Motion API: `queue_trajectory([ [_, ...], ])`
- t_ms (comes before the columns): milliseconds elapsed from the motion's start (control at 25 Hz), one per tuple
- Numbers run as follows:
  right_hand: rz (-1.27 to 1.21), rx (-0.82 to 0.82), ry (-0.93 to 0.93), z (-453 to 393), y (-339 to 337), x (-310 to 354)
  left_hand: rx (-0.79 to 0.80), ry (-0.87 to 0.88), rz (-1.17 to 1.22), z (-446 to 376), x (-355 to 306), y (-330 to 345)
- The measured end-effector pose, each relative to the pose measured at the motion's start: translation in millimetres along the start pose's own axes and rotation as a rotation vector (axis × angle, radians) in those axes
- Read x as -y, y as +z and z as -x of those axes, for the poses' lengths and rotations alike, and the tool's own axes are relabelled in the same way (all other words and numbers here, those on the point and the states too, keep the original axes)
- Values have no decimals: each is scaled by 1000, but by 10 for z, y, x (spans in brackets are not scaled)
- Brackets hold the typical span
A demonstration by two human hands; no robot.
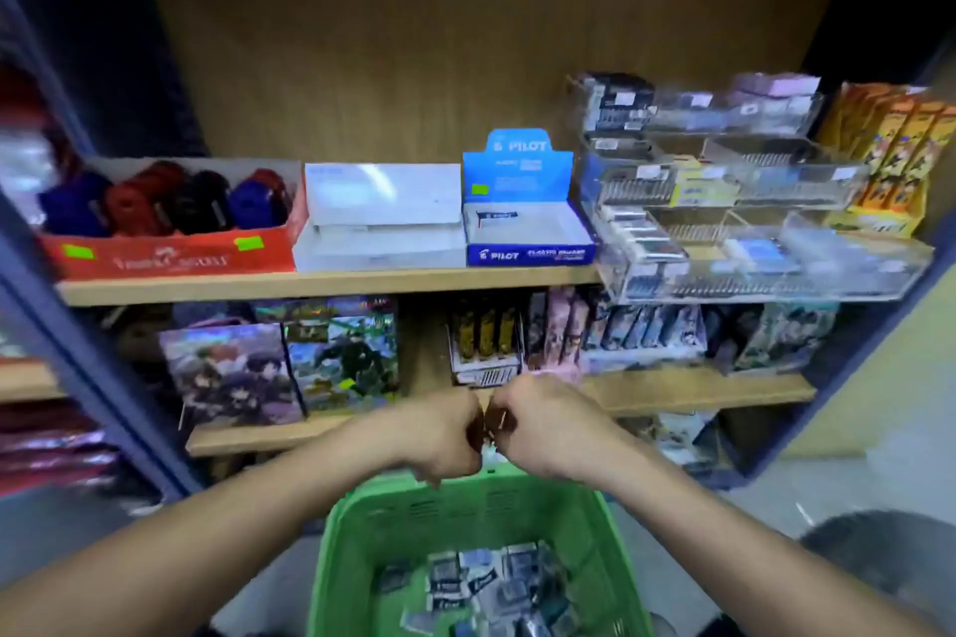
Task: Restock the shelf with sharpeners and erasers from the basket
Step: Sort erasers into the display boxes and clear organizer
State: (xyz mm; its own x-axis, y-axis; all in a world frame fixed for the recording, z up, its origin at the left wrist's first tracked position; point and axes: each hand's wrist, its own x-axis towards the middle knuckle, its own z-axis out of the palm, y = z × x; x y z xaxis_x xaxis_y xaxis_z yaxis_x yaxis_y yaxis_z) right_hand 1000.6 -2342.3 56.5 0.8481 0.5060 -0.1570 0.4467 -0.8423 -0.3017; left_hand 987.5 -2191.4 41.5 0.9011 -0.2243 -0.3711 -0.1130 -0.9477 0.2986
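Note:
My left hand (pixel 445 435) and my right hand (pixel 540 424) meet knuckle to knuckle above the far rim of the green basket (pixel 362 528). Both have curled fingers and pinch a small dark red item (pixel 499 422) between them; blur hides what it is. Several wrapped erasers (pixel 481 579) lie in the basket's bottom. On the upper shelf (pixel 320 286) a red box (pixel 170 256) holds blue, red and black sharpeners (pixel 155 202). To its right stand a white box (pixel 383 217) and a blue Pilot eraser box (pixel 527 235) with one eraser inside.
A clear tiered display (pixel 750 228) of erasers fills the upper shelf's right end, with orange packs (pixel 895 160) beside it. The lower shelf (pixel 693 391) carries picture boxes and card packs. Dark blue uprights frame the shelving on both sides.

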Motion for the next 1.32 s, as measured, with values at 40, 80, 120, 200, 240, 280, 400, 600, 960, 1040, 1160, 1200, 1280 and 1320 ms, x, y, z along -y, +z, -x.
queue_trajectory([
  [40,38,136,11,-107,292,-14,108,-33,39,-97,152,292],
  [80,60,251,10,-209,594,-53,207,-62,78,-183,274,578],
  [120,75,348,19,-308,892,-120,280,-83,105,-280,387,849],
  [200,88,492,76,-470,1475,-311,342,-121,139,-461,566,1348],
  [240,82,553,104,-533,1728,-404,360,-147,154,-529,623,1548],
  [280,73,601,128,-581,1954,-492,373,-174,160,-589,668,1712],
  [400,97,620,165,-626,2495,-734,365,-219,155,-692,781,2105],
  [600,172,662,258,-525,3139,-1013,404,-411,210,-764,1189,2924],
  [960,107,536,460,-311,3606,-1188,412,-686,674,-842,1161,3551],
  [1040,30,537,459,-314,3603,-1209,385,-740,747,-832,1090,3604],
  [1160,70,500,429,-232,3649,-1186,319,-804,786,-823,1061,3662],
  [1200,75,488,430,-207,3662,-1170,291,-826,768,-830,1039,3647],
  [1280,65,478,447,-201,3684,-1145,236,-864,782,-877,984,3642],
  [1320,69,481,455,-218,3691,-1132,220,-880,857,-905,961,3638],
])
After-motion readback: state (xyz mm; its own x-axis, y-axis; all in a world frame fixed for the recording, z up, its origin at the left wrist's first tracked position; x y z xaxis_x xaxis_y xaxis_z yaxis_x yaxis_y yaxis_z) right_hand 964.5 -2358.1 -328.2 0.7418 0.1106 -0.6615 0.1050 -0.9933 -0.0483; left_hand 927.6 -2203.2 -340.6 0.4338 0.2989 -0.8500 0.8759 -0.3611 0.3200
